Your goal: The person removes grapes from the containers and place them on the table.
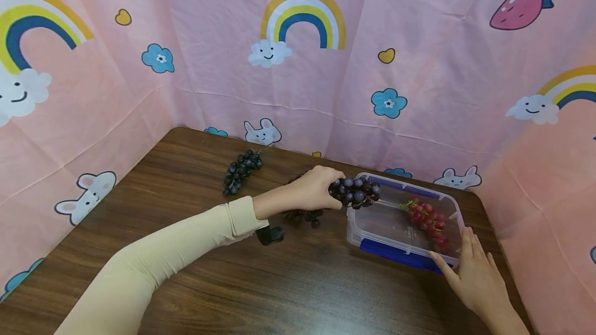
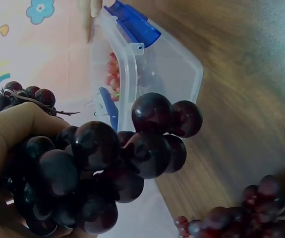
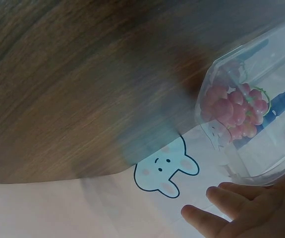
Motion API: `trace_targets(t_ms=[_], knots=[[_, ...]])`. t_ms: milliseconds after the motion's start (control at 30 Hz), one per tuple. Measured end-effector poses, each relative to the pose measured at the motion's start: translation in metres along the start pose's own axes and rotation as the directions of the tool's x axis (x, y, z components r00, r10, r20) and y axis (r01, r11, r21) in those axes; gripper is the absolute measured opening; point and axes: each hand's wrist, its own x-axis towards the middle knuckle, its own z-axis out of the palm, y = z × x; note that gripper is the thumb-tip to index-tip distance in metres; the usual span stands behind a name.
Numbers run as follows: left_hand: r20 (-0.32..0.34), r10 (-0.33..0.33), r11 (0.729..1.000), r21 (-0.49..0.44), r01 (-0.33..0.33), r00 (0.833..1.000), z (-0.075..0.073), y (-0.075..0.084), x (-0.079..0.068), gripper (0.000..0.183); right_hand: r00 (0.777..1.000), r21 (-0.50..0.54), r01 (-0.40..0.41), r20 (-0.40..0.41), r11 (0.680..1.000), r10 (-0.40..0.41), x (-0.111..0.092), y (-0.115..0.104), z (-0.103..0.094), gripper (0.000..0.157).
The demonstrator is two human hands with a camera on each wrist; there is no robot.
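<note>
My left hand [image 1: 318, 188] grips a bunch of dark purple grapes [image 1: 355, 192], held above the left rim of a clear plastic container [image 1: 382, 226] with blue clips. Seen from the left wrist, the dark grapes [image 2: 102, 163] fill the foreground, with the thumb curled over them. Inside the container lies a bunch of red grapes [image 1: 426, 221] with a green stem, towards the right side. My right hand [image 1: 479, 275] rests at the container's front right corner, thumb at the front edge and fingers straight along the right side; the right wrist view shows those fingers [image 3: 231, 201] extended.
Another bunch of black grapes [image 1: 242, 171] lies on the brown wooden table [image 1: 298, 283] at the back left. A reddish-dark bunch [image 2: 241, 213] lies on the table, partly hidden beneath my left forearm in the head view. Pink patterned cloth [image 1: 316, 92] encloses the back and sides.
</note>
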Motion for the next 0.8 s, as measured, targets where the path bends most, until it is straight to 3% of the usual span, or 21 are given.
trace_targets(t_ms=[433, 800], knots=[[-0.045, -0.071, 0.997, -0.044, 0.069, 0.996, 0.011, -0.013, -0.039, 0.056, 1.0, -0.001, 0.0, -0.003, 1.0, 0.0, 0.0, -0.001, 0.0, 0.109], [-0.077, -0.224, 0.971, -0.104, 0.216, 0.971, 0.021, -0.017, -0.069, 0.059, 1.0, 0.013, -0.004, 0.006, 1.0, 0.004, 0.0, -0.001, 0.0, 0.11]])
